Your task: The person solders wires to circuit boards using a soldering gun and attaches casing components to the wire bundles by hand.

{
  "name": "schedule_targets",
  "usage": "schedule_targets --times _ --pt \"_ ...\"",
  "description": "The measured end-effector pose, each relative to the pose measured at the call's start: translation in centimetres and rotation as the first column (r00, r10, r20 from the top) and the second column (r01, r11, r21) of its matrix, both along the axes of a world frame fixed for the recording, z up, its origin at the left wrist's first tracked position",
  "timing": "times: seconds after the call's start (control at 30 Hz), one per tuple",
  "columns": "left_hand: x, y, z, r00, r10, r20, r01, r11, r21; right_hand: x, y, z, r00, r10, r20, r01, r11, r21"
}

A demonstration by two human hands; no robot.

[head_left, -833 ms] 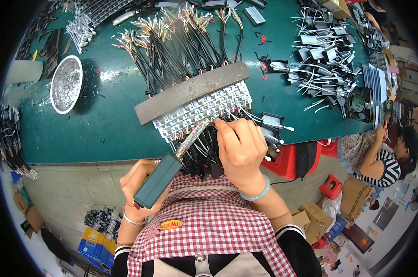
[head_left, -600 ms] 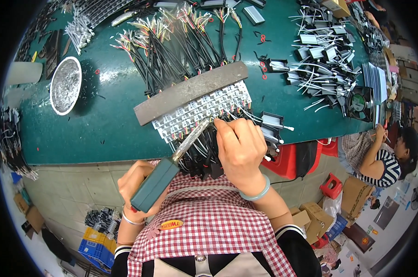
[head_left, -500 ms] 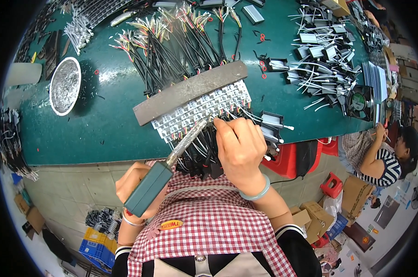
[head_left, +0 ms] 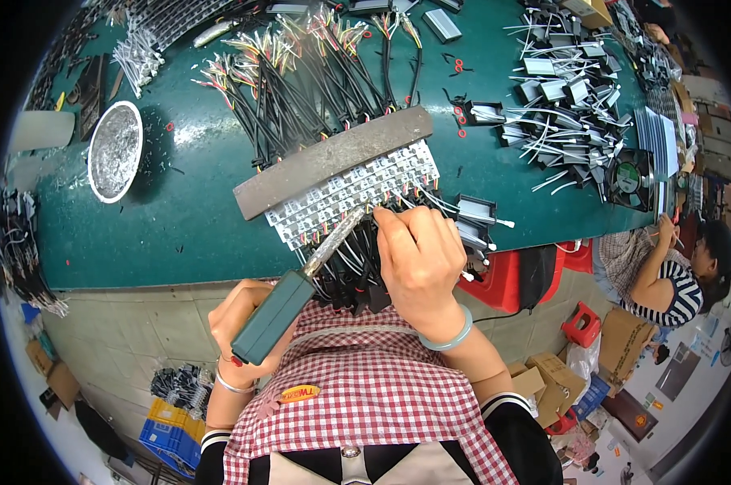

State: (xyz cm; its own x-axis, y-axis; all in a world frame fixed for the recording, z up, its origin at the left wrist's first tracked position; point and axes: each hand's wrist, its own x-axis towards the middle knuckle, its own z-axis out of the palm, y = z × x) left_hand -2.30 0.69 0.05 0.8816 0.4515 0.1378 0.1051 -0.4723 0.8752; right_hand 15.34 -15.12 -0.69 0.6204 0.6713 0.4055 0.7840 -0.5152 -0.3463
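My left hand is wrapped round the dark green handle of a soldering iron, whose silvery shaft slants up and away to the right. Its tip meets the near edge of a white panel of small circuit boards. Right beside the tip, the thumb and forefinger of my right hand are pinched on a thin wire at that edge; the fingers partly hide it. Across the panel's far part lies a flat grey-brown bar. Black cables hang from the near edge toward my checked apron.
Cables with bare coloured ends fan out beyond the bar. A white-rimmed bowl stands at left. On the right are a pile of metal housings with white leads and a small fan. Another person sits far right.
The soldering iron's handle has shifted slightly right with my left hand, so the iron stands a bit steeper. My right hand and the panel have stayed in place.
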Motion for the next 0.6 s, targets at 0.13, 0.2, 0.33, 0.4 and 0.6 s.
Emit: schedule_targets --times 0.13,0.2,0.33,0.4,0.6 --pt "0.1 0.0 0.4 0.999 0.021 -0.037 -0.023 0.999 -0.042 0.0 0.0 0.0 1.0 0.006 -0.004 -0.006 1.0 0.006" --pt "0.2 0.2 0.5 0.999 0.015 -0.045 -0.017 0.999 -0.039 0.0 0.0 0.0 1.0 0.008 -0.005 -0.008 1.0 0.008" --pt "0.0 0.3 0.5 1.0 -0.002 -0.02 0.002 1.0 -0.023 0.0 -0.1 0.0 1.0 0.005 -0.007 -0.005 1.0 0.011" --pt "-0.1 0.4 0.8 1.0 -0.01 -0.019 0.01 1.0 -0.015 0.0 0.0 0.0 1.0 -0.004 -0.005 0.005 1.0 0.019" --pt "-0.2 0.3 1.3 0.999 0.048 0.015 -0.046 0.993 -0.111 0.0 -0.1 0.0 1.0 0.006 -0.001 -0.006 1.0 0.014"
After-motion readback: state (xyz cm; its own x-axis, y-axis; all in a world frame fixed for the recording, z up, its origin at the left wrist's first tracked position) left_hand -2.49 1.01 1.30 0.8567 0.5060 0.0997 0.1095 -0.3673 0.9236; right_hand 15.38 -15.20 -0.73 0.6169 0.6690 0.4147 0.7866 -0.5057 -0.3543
